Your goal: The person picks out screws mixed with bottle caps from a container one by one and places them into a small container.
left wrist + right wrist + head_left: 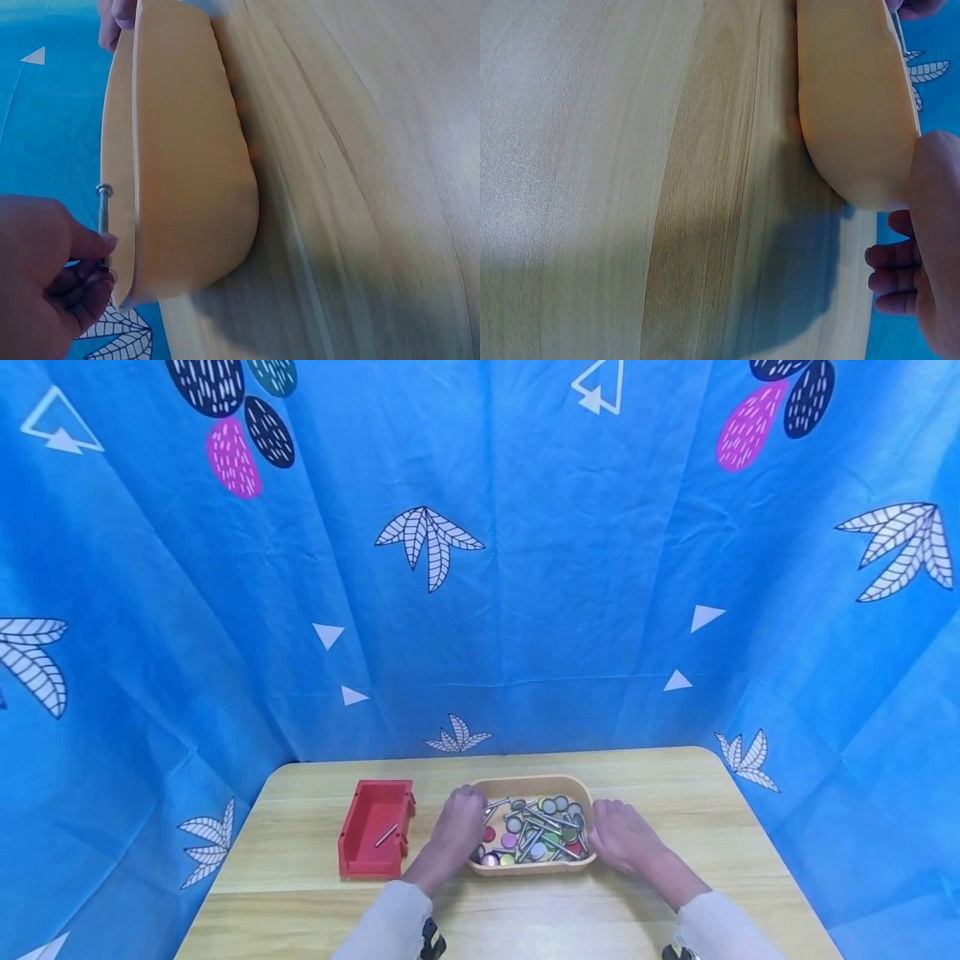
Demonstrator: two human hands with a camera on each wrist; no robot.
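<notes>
A tan oblong tray (525, 870) stands on the table, holding a pile of silver bolts (557, 818) and round coloured caps (508, 840). My left hand (460, 822) is over the tray's left end. In the left wrist view its thumb and fingers pinch a slim metal bolt (103, 216), its round head upward, right beside the tray wall. My right hand (618, 835) grips the tray's right end. The right wrist view shows its fingers (892, 281) curled outside the tray (855, 97), below the rim.
Left of the tray sits a red plastic bin (375, 865) with a single metal bolt (386, 835) lying inside. Both stand on a light wooden table (637, 777). A blue patterned cloth (570, 610) hangs behind the table and at its sides.
</notes>
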